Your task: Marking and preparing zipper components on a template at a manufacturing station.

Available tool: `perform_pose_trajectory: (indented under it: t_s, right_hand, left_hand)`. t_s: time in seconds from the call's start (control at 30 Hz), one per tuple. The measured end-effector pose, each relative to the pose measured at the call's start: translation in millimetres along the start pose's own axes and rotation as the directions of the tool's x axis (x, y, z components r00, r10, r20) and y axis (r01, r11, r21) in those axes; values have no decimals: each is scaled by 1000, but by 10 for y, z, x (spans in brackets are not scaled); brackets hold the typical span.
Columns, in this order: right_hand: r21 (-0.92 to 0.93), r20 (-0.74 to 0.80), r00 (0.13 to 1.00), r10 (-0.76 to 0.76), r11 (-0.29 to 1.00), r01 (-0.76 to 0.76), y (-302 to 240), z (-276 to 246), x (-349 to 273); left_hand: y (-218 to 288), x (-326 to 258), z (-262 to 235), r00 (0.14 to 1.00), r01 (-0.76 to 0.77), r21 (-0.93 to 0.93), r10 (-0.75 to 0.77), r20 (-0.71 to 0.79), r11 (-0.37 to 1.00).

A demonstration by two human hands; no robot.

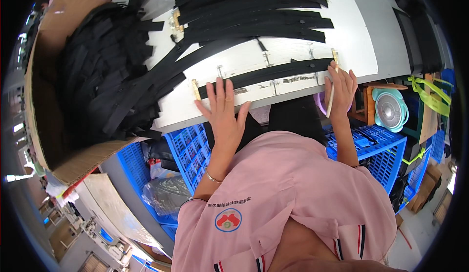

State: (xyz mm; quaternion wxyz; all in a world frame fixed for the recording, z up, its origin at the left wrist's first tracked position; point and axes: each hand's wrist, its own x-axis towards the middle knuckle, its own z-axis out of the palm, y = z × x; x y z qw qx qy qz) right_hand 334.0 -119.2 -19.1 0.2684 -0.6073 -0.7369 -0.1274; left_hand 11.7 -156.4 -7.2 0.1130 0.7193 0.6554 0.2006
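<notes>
A black fabric strip lies stretched across a white board near the front edge of the table. My left hand rests at the strip's left end, its fingers spread flat and pointing away from me. At the other end, the fingertips of my right hand touch the strip. A slim, pale, pen-like stick is held in that hand, pointing down past the table edge. Small tan blocks stand on the board at both ends of the strip, and dark marks show along the board.
Several more black strips lie side by side farther back on the board. A cardboard box at the left overflows with a heap of black strips. Below the table are blue plastic crates and, at right, a turquoise fan.
</notes>
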Motion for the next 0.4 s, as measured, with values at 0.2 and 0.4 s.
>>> perform_pose_trajectory:
  t_s: [0.2, 0.4]
  right_hand:
    - [4, -13, 998, 60, 998, -60, -184, -69, 217]
    - [741, 485, 812, 324, 342, -579, -935, -92, 570]
  left_hand:
    - [-195, -47, -112, 1000, 27, 9, -27, -12, 1000]
    - [-195, -49, -97, 999, 36, -10, -36, -17, 999]
